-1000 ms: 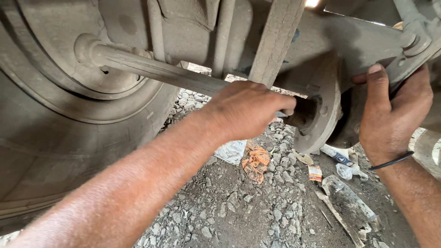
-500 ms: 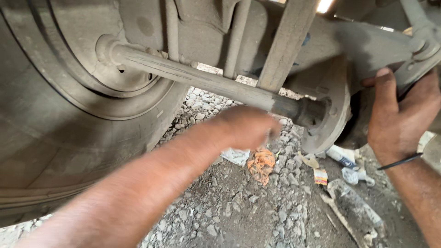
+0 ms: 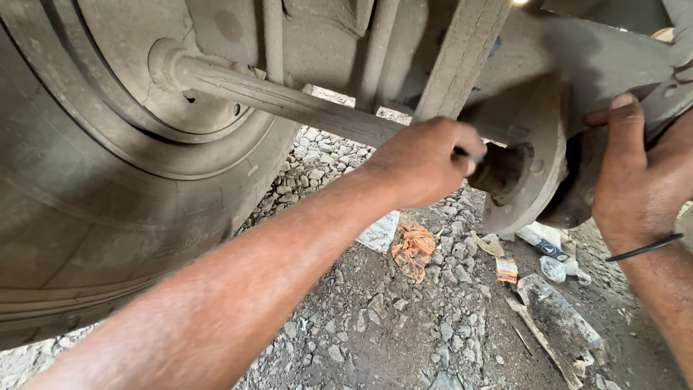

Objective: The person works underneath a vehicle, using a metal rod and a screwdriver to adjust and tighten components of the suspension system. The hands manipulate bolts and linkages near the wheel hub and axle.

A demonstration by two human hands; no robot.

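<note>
Left hand point(image 3: 426, 160) closed around dusty axle shaft point(image 3: 289, 101), steadying it; right hand point(image 3: 639, 177) clasped on hub flange point(image 3: 530, 166), bracing.

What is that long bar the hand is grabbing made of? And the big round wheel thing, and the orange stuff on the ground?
The long bar under the left hand looks like metal, dull grey and dusty. The big tyre seems to be rubber, with ribbed grooves under a coat of dirt. The orange scrap looks like crumpled cloth or netting; it is too small to tell which.
</note>
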